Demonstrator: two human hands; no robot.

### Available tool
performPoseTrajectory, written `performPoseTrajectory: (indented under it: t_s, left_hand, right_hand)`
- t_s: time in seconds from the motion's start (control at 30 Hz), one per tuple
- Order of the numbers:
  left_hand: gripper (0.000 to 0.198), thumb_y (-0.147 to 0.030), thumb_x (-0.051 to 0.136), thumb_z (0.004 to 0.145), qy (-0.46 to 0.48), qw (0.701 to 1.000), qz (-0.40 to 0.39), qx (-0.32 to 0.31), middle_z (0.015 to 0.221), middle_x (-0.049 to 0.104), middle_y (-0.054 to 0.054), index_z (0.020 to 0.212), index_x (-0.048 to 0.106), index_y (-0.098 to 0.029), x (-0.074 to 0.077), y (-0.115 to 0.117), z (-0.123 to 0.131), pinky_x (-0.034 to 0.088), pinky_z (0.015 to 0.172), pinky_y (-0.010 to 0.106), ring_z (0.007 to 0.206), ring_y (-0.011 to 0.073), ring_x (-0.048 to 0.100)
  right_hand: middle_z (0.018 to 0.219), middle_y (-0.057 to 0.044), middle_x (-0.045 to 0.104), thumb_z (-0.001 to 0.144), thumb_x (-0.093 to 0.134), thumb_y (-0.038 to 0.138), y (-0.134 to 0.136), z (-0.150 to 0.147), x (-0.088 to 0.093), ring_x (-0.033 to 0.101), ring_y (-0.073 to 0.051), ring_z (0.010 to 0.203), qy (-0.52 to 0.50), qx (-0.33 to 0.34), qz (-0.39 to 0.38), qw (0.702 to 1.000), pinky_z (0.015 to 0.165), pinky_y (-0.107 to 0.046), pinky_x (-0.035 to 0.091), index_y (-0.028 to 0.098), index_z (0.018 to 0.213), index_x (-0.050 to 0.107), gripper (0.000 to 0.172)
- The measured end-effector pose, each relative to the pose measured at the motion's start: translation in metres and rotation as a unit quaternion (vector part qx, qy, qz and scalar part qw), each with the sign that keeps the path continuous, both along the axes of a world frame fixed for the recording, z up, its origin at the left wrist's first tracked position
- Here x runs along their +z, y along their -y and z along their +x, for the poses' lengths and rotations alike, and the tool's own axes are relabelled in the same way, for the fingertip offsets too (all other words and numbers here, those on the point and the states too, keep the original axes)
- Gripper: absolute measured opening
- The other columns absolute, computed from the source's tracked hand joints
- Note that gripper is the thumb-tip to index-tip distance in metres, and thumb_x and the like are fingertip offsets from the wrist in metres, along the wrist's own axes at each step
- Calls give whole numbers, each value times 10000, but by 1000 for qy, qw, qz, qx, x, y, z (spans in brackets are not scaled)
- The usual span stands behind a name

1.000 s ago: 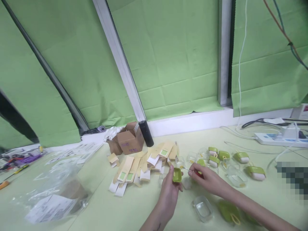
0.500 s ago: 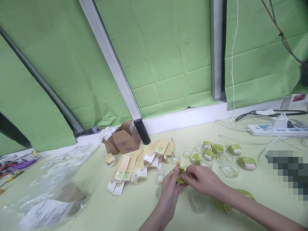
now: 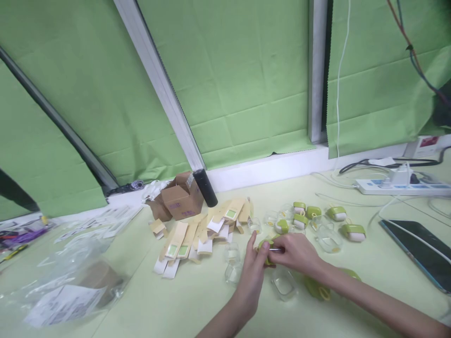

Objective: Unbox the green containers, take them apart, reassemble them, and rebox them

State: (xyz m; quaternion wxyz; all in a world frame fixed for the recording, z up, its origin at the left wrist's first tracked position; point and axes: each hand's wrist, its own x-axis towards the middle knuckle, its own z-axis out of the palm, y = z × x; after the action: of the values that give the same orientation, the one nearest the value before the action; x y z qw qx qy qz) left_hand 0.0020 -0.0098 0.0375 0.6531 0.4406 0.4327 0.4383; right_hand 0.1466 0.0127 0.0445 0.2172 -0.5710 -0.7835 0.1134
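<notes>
My left hand [image 3: 251, 274] is closed around a small green plastic case part [image 3: 269, 261], its thumb pressed against the side. Fingers of my right hand [image 3: 296, 251] pinch a thin metal tool [image 3: 276, 250] whose tip reaches the green part; the tool's exact kind is hidden. Just below the hands lies a clear plastic shell [image 3: 284, 284]. Two more clear shells, one of them a rounded shell [image 3: 234, 273], sit left of my left hand. Under my right forearm lies a partly covered green case [image 3: 319, 287] with a yellow loop.
Several green-and-white cases [image 3: 354, 232] and clear shells [image 3: 329, 240] spread beyond my hands. Flattened cartons [image 3: 183, 244], a cardboard box [image 3: 181, 197] and a black cylinder [image 3: 205, 188] stand or lie left. A phone [image 3: 419, 251], cables and a power strip [image 3: 405, 187] are right; plastic bags [image 3: 66, 300] lie far left.
My left index finger has straightened upward, and the green part has turned in my hands. The metal tool shows more clearly now. The whole view has shifted slightly.
</notes>
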Motion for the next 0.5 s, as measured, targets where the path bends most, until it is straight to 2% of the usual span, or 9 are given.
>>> performPoseTrajectory:
  t_s: [0.07,0.1,0.17,0.23,0.33,0.43,0.5]
  left_hand:
    - [701,-494,582,770,-28,999,17,3,935,607,54,1359,312,-226,4,-2,-2,409,829,304,917,197,554]
    - [639,-515,559,774,-62,997,34,13,931,602,60,1312,387,-215,5,-4,-4,415,811,303,917,205,551]
    - [551,-554,487,792,-157,983,84,37,1014,587,90,1214,487,-199,4,-10,-10,420,778,309,940,228,539]
    - [502,-538,491,785,-248,959,133,42,1081,574,107,1144,535,-190,-1,-18,-17,405,794,324,957,244,528]
    - [421,-425,617,708,-324,932,164,5,1071,589,104,1056,593,-189,-10,-25,-25,340,882,358,1008,275,496]
    - [415,-341,651,652,-386,903,188,-30,1041,592,92,1045,610,-213,-12,-25,-26,298,899,392,1019,307,464]
    - [414,-304,644,634,-422,883,203,-48,1028,584,87,1040,612,-223,-10,-23,-25,292,887,395,1005,314,455]
  right_hand:
    - [437,-2,552,749,518,322,2,4,2,417,-107,404,11,8,4,1000,443,-236,200,196,502,602,289]
    - [437,-5,548,755,510,324,4,6,3,412,-110,405,18,14,5,1000,446,-240,199,195,498,593,299]
    - [416,0,521,762,507,321,10,13,4,389,-110,395,34,37,3,999,448,-248,186,194,470,560,323]
    - [382,19,476,749,544,328,16,19,2,356,-99,375,50,74,-12,996,446,-250,174,195,430,522,346]
    - [362,38,431,685,650,447,21,27,-3,336,-91,363,66,113,-43,990,438,-243,165,194,404,499,408]
    - [395,36,456,586,715,557,19,34,-4,372,-106,389,72,109,-60,990,437,-236,170,197,434,513,440]
    - [412,37,462,638,674,570,17,39,-3,375,-107,400,71,106,-64,990,437,-237,167,197,450,503,451]
